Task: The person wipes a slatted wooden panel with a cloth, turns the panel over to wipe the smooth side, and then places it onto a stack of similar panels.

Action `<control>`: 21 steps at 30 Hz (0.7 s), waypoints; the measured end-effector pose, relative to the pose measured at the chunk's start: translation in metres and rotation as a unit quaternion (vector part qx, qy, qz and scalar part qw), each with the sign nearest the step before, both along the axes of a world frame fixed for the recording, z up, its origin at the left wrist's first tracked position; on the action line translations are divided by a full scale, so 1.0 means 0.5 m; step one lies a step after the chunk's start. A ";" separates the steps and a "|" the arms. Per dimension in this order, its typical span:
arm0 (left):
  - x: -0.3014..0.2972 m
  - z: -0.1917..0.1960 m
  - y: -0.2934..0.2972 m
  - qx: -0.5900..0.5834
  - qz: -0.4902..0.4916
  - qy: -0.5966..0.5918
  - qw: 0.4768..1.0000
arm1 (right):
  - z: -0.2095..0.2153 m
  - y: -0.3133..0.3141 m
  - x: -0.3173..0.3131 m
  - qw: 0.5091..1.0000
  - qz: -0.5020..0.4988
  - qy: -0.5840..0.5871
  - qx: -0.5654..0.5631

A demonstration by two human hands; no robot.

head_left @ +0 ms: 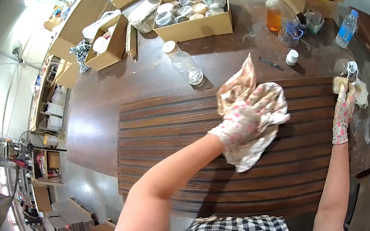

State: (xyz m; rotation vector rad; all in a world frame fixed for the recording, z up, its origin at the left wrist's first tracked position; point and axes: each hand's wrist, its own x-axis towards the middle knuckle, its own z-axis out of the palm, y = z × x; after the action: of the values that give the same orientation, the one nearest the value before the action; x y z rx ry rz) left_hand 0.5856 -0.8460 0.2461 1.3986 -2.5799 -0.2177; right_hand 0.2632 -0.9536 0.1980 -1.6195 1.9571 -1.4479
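My left hand [240, 123], in a white glove with pink dots, is closed on a crumpled, stained cloth [272, 103]. The cloth lies spread over a dark brown wooden panel [165, 144] with long grooves. At the panel's far right corner, my right hand [343, 115], gloved the same way, has its fingers on a small beige sponge [340, 84]. Beside those fingers are a whitish rag [361, 94] and a clear container with a white handle [352, 69], partly hidden.
Beyond the panel stand a clear jar [181, 63], a small white bottle [292, 58], an orange-liquid bottle [273, 14], a water bottle [346, 30] and a blue-rimmed jug [290, 34]. A dark flat strip [271, 63] lies nearby. Cardboard boxes [199, 31] line the table's far left.
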 end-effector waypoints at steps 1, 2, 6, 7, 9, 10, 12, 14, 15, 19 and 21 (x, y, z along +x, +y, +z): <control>0.041 -0.022 0.014 -0.007 0.034 -0.024 0.999 | 0.000 -0.003 -0.008 1.000 -0.002 -0.017 -0.001; 0.074 -0.039 0.038 -0.059 0.066 0.037 0.995 | -0.052 -0.027 -0.072 0.990 -0.029 0.117 -0.070; 0.257 -0.042 0.124 -0.043 0.109 -0.082 0.990 | -0.018 -0.014 0.011 0.990 -0.111 0.084 -0.034; 0.247 -0.045 0.128 -0.053 0.141 -0.122 0.981 | -0.006 -0.012 0.041 0.992 -0.094 0.042 -0.078; 0.176 -0.044 0.075 -0.043 0.101 -0.095 0.989 | 0.018 -0.007 0.064 0.993 -0.075 -0.046 -0.079; 0.133 -0.042 0.045 -0.038 0.082 -0.083 0.992 | 0.018 -0.008 0.058 0.994 -0.074 -0.062 -0.057; 0.017 -0.050 -0.039 -0.044 -0.052 -0.003 0.998 | 0.015 -0.001 0.072 0.989 -0.078 -0.095 -0.082; -0.139 -0.048 -0.106 -0.037 -0.042 -0.014 0.998 | 0.005 0.003 0.078 0.981 -0.086 -0.148 -0.093; -0.198 -0.066 -0.139 -0.043 -0.027 -0.041 0.998 | 0.006 -0.001 0.094 0.972 -0.075 -0.198 -0.098; -0.307 -0.060 -0.165 -0.053 -0.066 -0.009 0.996 | -0.045 -0.031 0.040 0.866 -0.008 -0.457 -0.202; -0.230 -0.100 -0.117 -0.062 -0.075 0.046 0.994 | -0.056 -0.031 0.035 0.837 0.015 -0.501 -0.220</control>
State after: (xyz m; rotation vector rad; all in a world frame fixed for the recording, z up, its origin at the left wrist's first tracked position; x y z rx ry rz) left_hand 0.4708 -0.9043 0.1963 1.1269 -2.5761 -0.1366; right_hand 0.2806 -0.9690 0.1700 -0.6546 1.0198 -2.1989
